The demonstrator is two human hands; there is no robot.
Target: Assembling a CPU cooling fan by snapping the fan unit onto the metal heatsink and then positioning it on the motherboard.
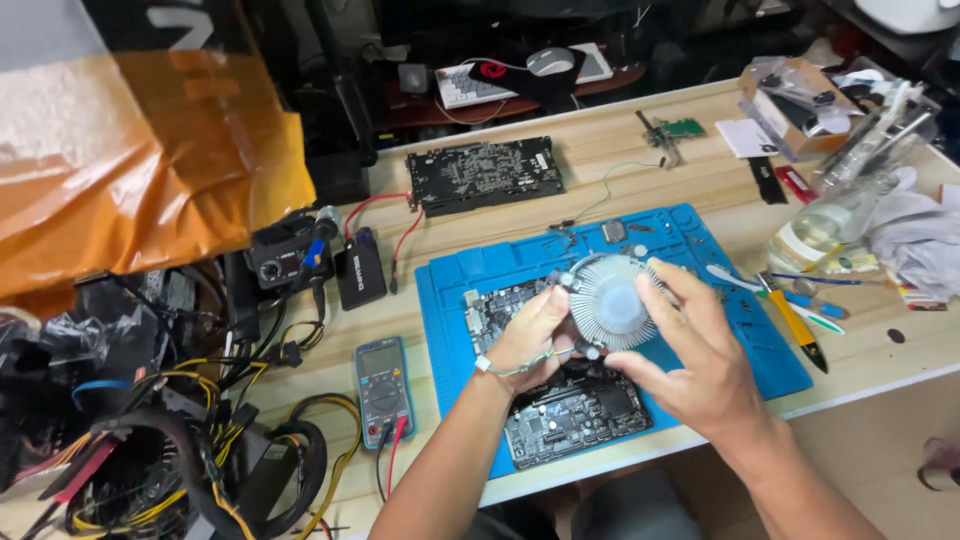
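— What surrounds the round finned heatsink [610,300]?

— It is held up over the blue silicone work mat [730,330], above a dark motherboard [575,410] that lies on the mat's near part. The left hand [530,335] grips the heatsink's left rim, fingers closed on it; the right hand [700,365] wraps its right rim and underside. Both hands hide the middle of the board.

— And beyond the mat?

— Behind the mat, a black graphics card board [485,175] lies flat on the pale wooden counter [700,170]. Left of the mat sits a multimeter [383,385] with red and black leads, and further left a tangle of yellow and black cables [200,460]. Right of the mat lies a yellow-handled tool [795,325], then a clear bottle [825,230] on its side and crumpled grey cloth [920,235].

— Textures?

— The heatsink shows thin radial metal fins around a smooth pale core. An orange plastic bag [130,150] hangs glossy, well left of the mat.
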